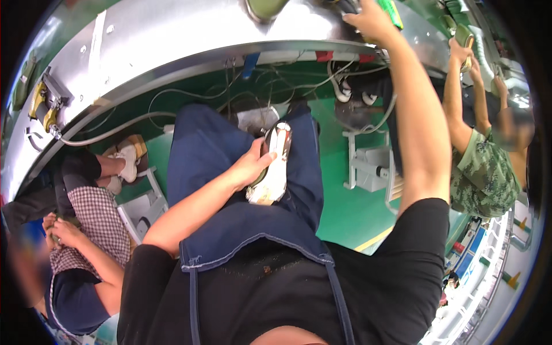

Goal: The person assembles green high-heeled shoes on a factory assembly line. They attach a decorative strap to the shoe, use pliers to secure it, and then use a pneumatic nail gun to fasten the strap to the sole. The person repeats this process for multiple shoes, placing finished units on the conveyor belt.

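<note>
Over my lap, my left hand is closed round a shoe. Its pale underside faces up, toe and heel lying lengthwise between my thighs, and a strip of olive upper shows beside my fingers. My right arm stretches far forward to the bench. There my right hand is spread at the top edge of the view, thumb apart from the fingers, close to some dark items; its fingertips are partly cut off. A bright green and yellow object lies just beside that hand. An olive shoe part sits on the bench, cut by the frame.
The curved metal bench runs across in front. A yellow and grey clamp-like tool with a hose stands on its left. Cables hang beneath. Co-workers sit at left and right, the right one holding an olive shoe. Stools flank me.
</note>
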`<state>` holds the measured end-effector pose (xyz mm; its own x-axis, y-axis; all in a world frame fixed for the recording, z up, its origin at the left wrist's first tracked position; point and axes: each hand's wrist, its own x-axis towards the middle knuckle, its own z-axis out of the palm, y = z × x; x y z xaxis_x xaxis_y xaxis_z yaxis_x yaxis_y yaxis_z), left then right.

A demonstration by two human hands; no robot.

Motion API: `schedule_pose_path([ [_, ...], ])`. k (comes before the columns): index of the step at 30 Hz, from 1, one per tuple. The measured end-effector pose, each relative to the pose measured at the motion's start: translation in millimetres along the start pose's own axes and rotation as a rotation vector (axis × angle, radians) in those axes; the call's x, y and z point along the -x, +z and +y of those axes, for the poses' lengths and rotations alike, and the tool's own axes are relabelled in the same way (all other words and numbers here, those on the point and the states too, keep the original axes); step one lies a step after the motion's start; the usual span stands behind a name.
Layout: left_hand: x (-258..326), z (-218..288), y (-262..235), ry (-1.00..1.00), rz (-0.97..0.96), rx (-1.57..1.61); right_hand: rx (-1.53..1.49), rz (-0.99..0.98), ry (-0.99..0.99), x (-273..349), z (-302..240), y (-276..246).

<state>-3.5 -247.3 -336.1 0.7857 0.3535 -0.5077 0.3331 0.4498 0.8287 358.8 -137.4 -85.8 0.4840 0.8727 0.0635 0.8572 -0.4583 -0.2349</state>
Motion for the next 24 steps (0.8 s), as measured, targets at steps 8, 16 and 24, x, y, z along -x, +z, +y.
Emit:
schedule_pose_path([
  [8, 14.7, 5.6, 5.5, -0.019, 0.012, 0.106, -0.596, -0.506, 0.067, 202.9, 7.5, -2.0],
  [16, 28.6, 9.1, 11.3, -0.017, -0.007, 0.107, -0.601, -0.908, 0.229, 298.6, 2.6, 35.6],
  [24, 34.6, 1.2, 11.4, 0.009, -0.021, 0.148, -0.527, -0.995, 0.249, 305.7, -3.1, 39.3],
])
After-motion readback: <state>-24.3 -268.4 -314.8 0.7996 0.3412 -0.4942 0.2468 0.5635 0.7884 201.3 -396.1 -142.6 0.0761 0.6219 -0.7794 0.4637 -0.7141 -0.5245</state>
